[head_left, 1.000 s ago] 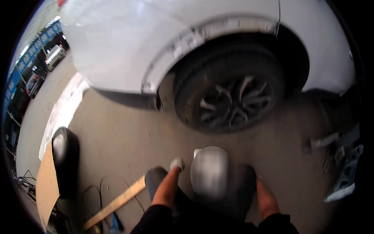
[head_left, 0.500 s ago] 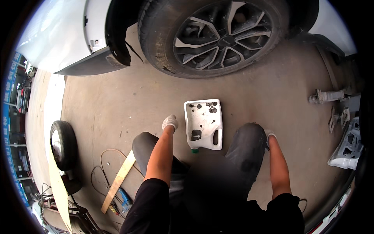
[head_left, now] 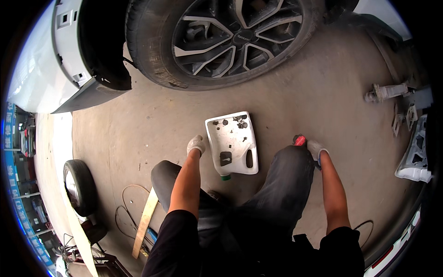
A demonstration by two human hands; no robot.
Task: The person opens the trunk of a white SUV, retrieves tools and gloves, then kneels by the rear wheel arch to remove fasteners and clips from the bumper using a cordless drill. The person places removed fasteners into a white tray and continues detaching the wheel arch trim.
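My left hand [head_left: 195, 145], in a pale knitted glove, has curled fingers beside the white cut-open plastic jug [head_left: 233, 143], which lies on the floor holding several small dark fasteners. My gloved right hand [head_left: 318, 151] grips a red-and-black tool [head_left: 300, 140] beside my right knee [head_left: 295, 161], which partly hides it. Above the jug, a wheel [head_left: 242, 37] with a dark and silver rim stands by the white car body [head_left: 37, 74], whose wheel-arch edge shows clips and square holes.
A loose wheel [head_left: 83, 187] stands at left beside a pale board [head_left: 78, 231]. A wooden plank [head_left: 145, 214], hoses [head_left: 124, 203] and a blue tool [head_left: 152, 234] lie lower left. Metal parts [head_left: 387, 92] and a white panel [head_left: 413, 152] are at right.
The view has tipped down, bringing the jug clearly into sight. My right hand has risen slightly beside the knee, and the red tool has appeared there.
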